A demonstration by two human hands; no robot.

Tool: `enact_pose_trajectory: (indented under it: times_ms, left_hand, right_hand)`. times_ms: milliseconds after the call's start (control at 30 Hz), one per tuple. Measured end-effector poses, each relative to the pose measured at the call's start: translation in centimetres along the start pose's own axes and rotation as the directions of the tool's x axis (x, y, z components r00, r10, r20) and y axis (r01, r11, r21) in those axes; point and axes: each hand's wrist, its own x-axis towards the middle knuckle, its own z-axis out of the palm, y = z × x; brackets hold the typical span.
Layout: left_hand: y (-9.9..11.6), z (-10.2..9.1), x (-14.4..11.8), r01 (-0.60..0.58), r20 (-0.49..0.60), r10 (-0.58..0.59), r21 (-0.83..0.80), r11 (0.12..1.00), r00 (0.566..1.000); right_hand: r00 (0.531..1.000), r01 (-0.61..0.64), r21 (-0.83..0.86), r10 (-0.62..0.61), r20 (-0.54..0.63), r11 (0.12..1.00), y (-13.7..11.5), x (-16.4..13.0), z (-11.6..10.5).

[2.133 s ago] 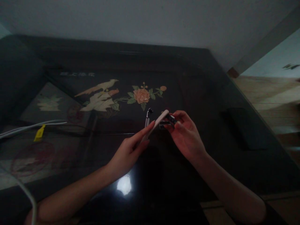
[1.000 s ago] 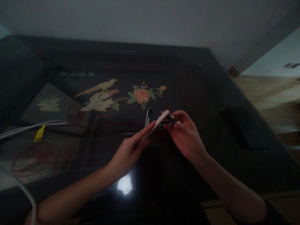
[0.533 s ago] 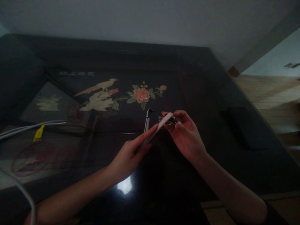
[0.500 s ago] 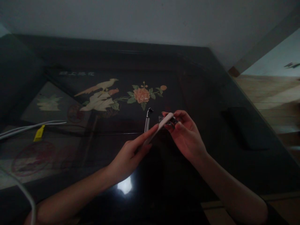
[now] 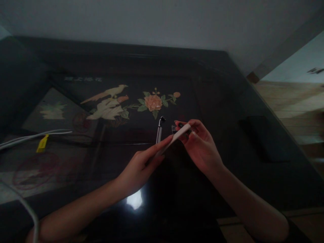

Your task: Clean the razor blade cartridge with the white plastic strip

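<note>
My left hand [image 5: 138,172] pinches a slim, flat white bar [image 5: 181,131] between thumb and fingers, its far end slanting up to the right. My right hand [image 5: 204,150] is closed on a small black and clear piece [image 5: 180,125], too dark to name. The bar's tip crosses in front of this piece and hides part of it; whether they touch I cannot tell. Just beyond my left fingers, a thin white stick-like thing with a black bent end [image 5: 159,132] lies on the dark glossy table [image 5: 177,189].
A white cable [image 5: 37,135] with a yellow tag [image 5: 42,144] runs in from the left, and another cable loop [image 5: 27,206] hangs near my left forearm. A dark flat object [image 5: 268,138] lies at the right. Behind the table rises a pale wall [image 5: 141,22].
The white bar's tip has shifted slightly right and down, and more of the black part of the small piece shows above it. Both arms stay nearly where they were.
</note>
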Motion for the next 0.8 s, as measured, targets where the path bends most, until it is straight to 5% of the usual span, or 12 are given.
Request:
enact_pose_trajectory:
  times_ms: [433,800]
  left_hand:
    - [-0.4,0.19,0.09,0.04,-0.092,-0.045,-0.053,0.998,0.995]
    - [-0.02,0.4,-0.32,0.0,0.037,0.001,-0.048,0.999,0.999]
  right_hand:
    - [0.999,0.001,-0.02,-0.002,-0.038,1.0,-0.13,-0.08,-0.15]
    - [1.0,0.01,-0.04,-0.01,-0.01,0.999,-0.07,0.04,-0.04]
